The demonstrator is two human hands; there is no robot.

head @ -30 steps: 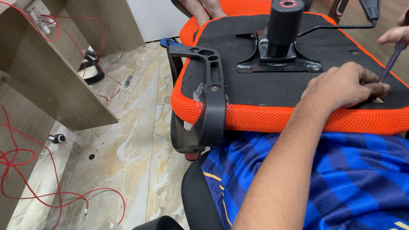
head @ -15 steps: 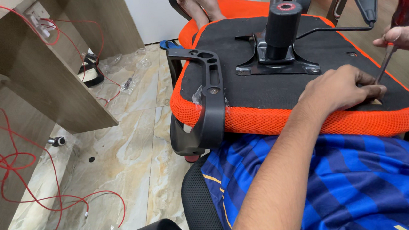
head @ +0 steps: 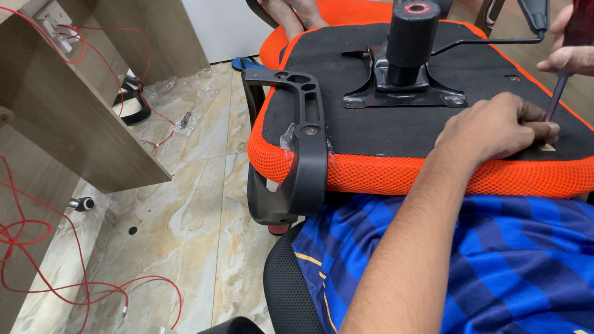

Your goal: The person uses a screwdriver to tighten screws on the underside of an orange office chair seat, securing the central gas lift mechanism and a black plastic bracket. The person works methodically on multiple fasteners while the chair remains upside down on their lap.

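**Office chair seat, upside down on your lap, screwdriver at its right edge**

Office chair seat (head: 406, 119) lies inverted across your lap, black underside up, orange mesh rim facing you. Metal mounting plate (head: 404, 95) sits mid-panel with the black gas cylinder (head: 410, 38) standing upright out of it; top of the cylinder is cut off by the frame. Lever (head: 512, 26) runs from the plate out to the right, paddle end raised.

Your left hand (head: 495, 126) rests on the panel near the right edge, fingers curled and pinched together around something small at the screwdriver tip. What it pinches is hidden under the fingers, can't tell. Small pale spot shows just beside the tip.

Your right hand (head: 588, 48) is closed around the screwdriver (head: 577, 46), dark red translucent handle, shaft angled down to the panel. Hand and handle are partly cut off at the right edge.

Black armrest (head: 299, 145) is bolted on the seat's left side, hanging down past the rim.

No containers in view. Clear plastic bag (head: 184, 119) on the marble floor, contents too small to make out. Red wires (head: 33, 230) trail over the floor and the wooden desk (head: 60, 115).

Another person's bare feet (head: 287, 1) rest on a second orange chair behind the seat; the rest of that person is out of frame.
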